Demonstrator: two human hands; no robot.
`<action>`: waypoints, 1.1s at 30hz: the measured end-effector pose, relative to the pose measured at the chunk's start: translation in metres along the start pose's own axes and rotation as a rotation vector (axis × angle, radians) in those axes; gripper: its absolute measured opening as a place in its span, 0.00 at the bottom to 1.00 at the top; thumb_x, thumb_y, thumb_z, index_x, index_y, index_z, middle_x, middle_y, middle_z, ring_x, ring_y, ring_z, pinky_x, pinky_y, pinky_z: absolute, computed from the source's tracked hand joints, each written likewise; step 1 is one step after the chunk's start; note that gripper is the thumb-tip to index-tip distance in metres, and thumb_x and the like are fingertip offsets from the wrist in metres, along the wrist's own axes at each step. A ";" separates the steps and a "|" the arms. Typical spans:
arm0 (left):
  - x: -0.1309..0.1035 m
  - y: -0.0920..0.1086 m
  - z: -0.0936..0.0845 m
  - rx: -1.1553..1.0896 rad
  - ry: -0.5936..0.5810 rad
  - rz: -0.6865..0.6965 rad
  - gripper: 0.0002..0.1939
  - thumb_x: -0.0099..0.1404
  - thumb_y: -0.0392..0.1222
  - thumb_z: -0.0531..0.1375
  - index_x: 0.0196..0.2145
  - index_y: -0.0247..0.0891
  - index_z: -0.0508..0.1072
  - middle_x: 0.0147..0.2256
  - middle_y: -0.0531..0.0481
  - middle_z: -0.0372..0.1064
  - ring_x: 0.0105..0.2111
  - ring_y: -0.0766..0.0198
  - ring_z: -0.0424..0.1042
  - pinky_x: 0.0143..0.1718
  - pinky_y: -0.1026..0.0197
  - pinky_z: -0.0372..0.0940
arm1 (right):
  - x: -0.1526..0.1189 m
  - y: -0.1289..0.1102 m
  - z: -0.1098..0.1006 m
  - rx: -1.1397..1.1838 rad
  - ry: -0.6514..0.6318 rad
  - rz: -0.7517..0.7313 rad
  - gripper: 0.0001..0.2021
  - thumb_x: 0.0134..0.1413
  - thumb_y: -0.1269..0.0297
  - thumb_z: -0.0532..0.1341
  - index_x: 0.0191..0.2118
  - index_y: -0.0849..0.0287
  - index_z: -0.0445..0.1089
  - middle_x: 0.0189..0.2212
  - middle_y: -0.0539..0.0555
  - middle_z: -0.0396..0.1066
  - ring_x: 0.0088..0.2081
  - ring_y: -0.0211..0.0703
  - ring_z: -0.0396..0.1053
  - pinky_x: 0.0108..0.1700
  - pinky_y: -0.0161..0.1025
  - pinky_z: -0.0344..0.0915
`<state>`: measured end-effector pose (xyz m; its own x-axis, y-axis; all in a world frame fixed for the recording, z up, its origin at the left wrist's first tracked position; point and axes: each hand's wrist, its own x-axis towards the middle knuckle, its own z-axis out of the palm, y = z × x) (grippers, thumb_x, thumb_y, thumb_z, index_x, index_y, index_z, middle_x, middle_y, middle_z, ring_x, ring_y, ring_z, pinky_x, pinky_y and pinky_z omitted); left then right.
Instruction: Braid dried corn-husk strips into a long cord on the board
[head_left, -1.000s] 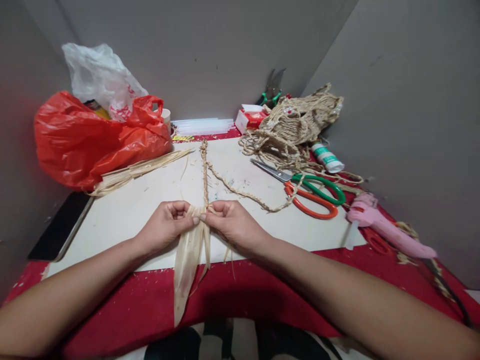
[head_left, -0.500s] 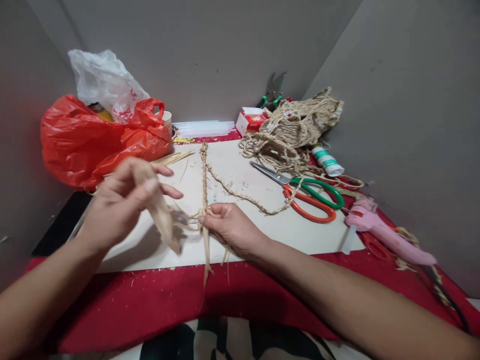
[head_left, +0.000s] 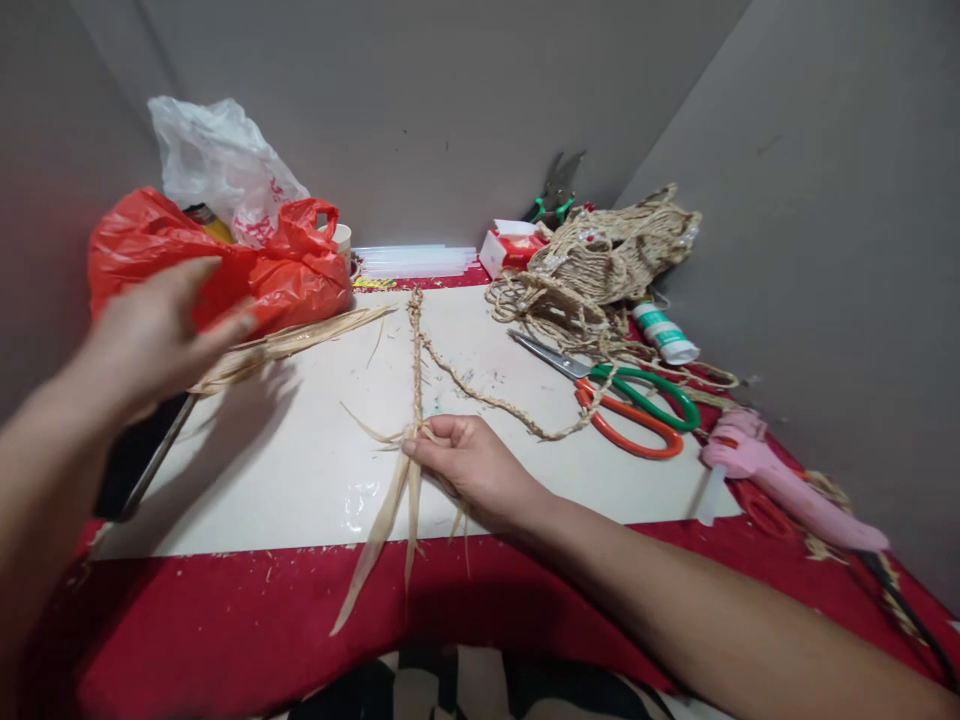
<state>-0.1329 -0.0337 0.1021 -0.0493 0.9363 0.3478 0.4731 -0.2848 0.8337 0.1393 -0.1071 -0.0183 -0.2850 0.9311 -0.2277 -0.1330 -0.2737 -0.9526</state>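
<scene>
Cord [head_left: 417,360] of plaited dry fibre runs straight down the middle of a white sheet [head_left: 300,500], its near end pinched between the thumb and fingers of the right hand [head_left: 457,455]. Below that grip we see loose strips [head_left: 380,530] fan out toward the wearer — one broad and pale, slanting past the sheet's edge over red cloth [head_left: 225,620], others narrow — while a thin one points off to the left. The left hand [head_left: 172,310] is raised, blurred, its fingers parted and its thumb apart, in front of a red plastic bag [head_left: 300,275]; whether it touches the bag we cannot tell. Its shadow falls across the sheet, and near it lies a bundle of dry strips [head_left: 315,333]. Partly hidden beyond the left forearm, we make out a dark flat slab [head_left: 131,470] with a metallic edge. From beside the cord, a second plait [head_left: 544,436] curves right and crosses the handles of the scissors [head_left: 581,368]. Behind them we find a heap of plaited rope [head_left: 600,265], a white-and-green spool [head_left: 666,335] and a small red-and-white box [head_left: 510,250]; a pink glue gun [head_left: 795,490] lies at far right. Clear sticks [head_left: 416,262] lie together beyond the sheet, near the wall.
</scene>
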 end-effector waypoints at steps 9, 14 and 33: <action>-0.084 0.004 0.119 -0.264 -0.863 -0.397 0.13 0.56 0.48 0.62 0.30 0.36 0.66 0.19 0.55 0.65 0.18 0.70 0.61 0.20 0.68 0.52 | -0.001 -0.006 0.000 0.121 -0.016 0.080 0.19 0.41 0.54 0.67 0.20 0.60 0.59 0.10 0.41 0.51 0.14 0.27 0.43 0.17 0.32 0.37; -0.077 -0.012 0.116 -0.383 -0.900 -0.505 0.11 0.56 0.45 0.62 0.30 0.35 0.67 0.20 0.52 0.69 0.21 0.69 0.65 0.26 0.66 0.58 | 0.000 -0.005 -0.004 0.082 -0.081 0.070 0.17 0.46 0.53 0.64 0.23 0.60 0.61 0.10 0.41 0.51 0.13 0.27 0.43 0.16 0.32 0.38; -0.074 -0.006 0.109 -0.166 -0.643 -0.036 0.04 0.58 0.37 0.59 0.28 0.35 0.73 0.25 0.50 0.69 0.27 0.67 0.67 0.32 0.65 0.62 | 0.000 -0.009 -0.009 0.350 -0.257 0.254 0.11 0.52 0.60 0.62 0.29 0.61 0.61 0.14 0.38 0.42 0.15 0.25 0.34 0.15 0.26 0.33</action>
<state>-0.0356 -0.0784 0.0248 0.4970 0.8670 0.0365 0.3362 -0.2312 0.9130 0.1489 -0.1024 -0.0111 -0.5682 0.7472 -0.3447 -0.3270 -0.5894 -0.7387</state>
